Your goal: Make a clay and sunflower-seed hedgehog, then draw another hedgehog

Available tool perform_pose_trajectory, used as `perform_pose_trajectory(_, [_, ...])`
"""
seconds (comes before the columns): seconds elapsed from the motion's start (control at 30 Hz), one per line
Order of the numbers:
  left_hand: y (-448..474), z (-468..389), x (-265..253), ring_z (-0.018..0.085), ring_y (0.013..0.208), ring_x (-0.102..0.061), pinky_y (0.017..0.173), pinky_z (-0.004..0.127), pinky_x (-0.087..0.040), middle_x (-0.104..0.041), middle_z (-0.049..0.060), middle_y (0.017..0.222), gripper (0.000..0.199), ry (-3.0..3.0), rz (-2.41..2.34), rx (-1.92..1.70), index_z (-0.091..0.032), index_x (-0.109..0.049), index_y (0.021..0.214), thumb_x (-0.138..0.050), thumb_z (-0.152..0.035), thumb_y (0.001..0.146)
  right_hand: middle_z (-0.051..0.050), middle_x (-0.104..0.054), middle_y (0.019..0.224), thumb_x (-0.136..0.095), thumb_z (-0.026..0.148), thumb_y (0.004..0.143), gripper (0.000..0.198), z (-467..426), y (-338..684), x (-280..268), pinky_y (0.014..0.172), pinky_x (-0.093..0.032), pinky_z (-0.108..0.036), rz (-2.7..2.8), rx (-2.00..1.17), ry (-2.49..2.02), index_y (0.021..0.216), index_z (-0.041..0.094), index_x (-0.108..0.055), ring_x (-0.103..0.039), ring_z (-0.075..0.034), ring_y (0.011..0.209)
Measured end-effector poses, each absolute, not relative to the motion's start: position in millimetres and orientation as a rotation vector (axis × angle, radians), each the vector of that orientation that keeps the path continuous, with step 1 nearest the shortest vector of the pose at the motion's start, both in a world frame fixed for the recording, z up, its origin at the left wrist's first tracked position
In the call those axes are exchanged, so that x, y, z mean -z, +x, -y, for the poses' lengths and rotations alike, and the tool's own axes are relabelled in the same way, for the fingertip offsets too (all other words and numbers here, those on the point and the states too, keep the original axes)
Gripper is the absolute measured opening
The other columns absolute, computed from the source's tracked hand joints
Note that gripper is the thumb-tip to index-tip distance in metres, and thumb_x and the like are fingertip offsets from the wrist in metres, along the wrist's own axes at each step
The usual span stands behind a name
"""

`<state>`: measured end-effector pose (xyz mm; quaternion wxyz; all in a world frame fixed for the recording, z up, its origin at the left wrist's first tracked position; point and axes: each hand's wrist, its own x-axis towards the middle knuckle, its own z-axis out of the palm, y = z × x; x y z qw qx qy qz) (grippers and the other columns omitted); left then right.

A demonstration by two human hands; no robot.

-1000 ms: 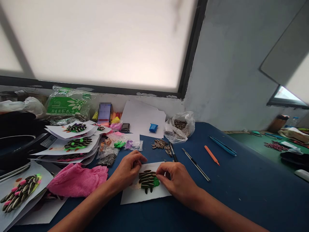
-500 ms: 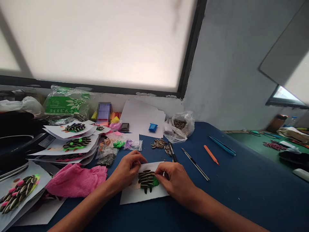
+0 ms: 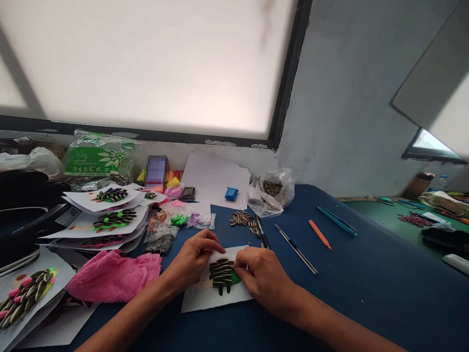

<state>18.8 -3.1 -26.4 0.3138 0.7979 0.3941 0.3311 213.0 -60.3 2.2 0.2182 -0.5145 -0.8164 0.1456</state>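
A white paper sheet point(image 3: 200, 301) lies on the table below my hands. On it is a patch of green modelling clay point(image 3: 233, 278), largely covered by rows of striped sunflower seeds point(image 3: 221, 273). Two seeds stick out beneath the patch like short legs. My left hand point(image 3: 198, 254) rests at the sheet's upper left, fingers bent and apart, with nothing seen in it. The thumb and forefinger of my right hand point(image 3: 263, 274) are pinched together at the right end of the top rows, on a sunflower seed mostly hidden by the fingertips.
Loose seeds point(image 3: 241, 218) and a plastic bag of seeds point(image 3: 273, 188) lie beyond the sheet. To the right are a craft knife point(image 3: 296, 248), an orange pen point(image 3: 320, 234) and blue tweezers point(image 3: 337, 221). A pink cloth point(image 3: 113, 277) and stacked seed pictures point(image 3: 73, 226) lie left.
My right thumb and forefinger have shifted very slightly at the end of the seed rows. My left hand stays by the sheet's upper left; the whole view has drifted a little.
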Motion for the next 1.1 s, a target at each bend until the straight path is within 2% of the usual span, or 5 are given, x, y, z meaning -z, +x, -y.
perform_pose_trajectory(0.4, [18,5,26,0.015,0.086,-0.059,0.081,0.027,-0.049,-0.062,0.003,0.097,0.048,2.132,-1.013,-0.812,-0.025,-0.076,0.078,-0.035,-0.004,0.067,-0.001,-0.066,0.07,-0.057,0.008,0.082,0.018,60,210,-9,0.059,-0.035,-0.021,2.288,-0.404,-1.49,0.068,0.017,-0.063,-0.057,-0.012,0.064])
perform_pose_trajectory(0.6, [17,5,25,0.015,0.085,-0.059,0.077,0.026,-0.049,-0.062,0.004,0.097,0.047,2.117,-1.022,-0.796,-0.025,-0.076,0.08,-0.035,-0.005,0.068,0.0,-0.068,0.072,-0.067,0.017,0.08,0.007,59,214,-10,0.061,-0.036,-0.023,2.222,-0.43,-1.557,0.074,0.019,-0.067,-0.058,-0.012,0.063])
perform_pose_trajectory(0.73, [18,6,25,0.015,0.084,-0.059,0.074,0.025,-0.049,-0.062,0.004,0.097,0.045,2.101,-1.028,-0.793,-0.025,-0.076,0.08,-0.035,-0.007,0.07,-0.002,-0.068,0.077,-0.062,0.019,0.084,0.01,57,217,-15,0.061,-0.037,-0.024,2.233,-0.364,-1.542,0.076,0.018,-0.067,-0.058,-0.014,0.067])
perform_pose_trajectory(0.87, [20,8,23,0.015,0.082,-0.06,0.071,0.025,-0.049,-0.062,0.004,0.096,0.039,2.059,-1.031,-0.831,-0.022,-0.073,0.083,-0.037,-0.012,0.076,-0.004,-0.069,0.081,-0.051,0.017,0.09,0.019,50,228,-21,0.064,-0.039,-0.025,2.196,-0.27,-1.549,0.08,0.018,-0.066,-0.06,-0.015,0.072])
perform_pose_trajectory(1.1, [21,9,23,0.016,0.078,-0.06,0.068,0.027,-0.049,-0.064,0.007,0.094,0.033,2.219,-1.039,-0.928,-0.02,-0.068,0.099,-0.036,-0.024,0.091,-0.005,-0.07,0.084,-0.049,0.012,0.09,0.02,38,247,-22,0.066,-0.039,-0.026,2.158,-0.149,-1.714,0.082,0.017,-0.067,-0.062,-0.017,0.077])
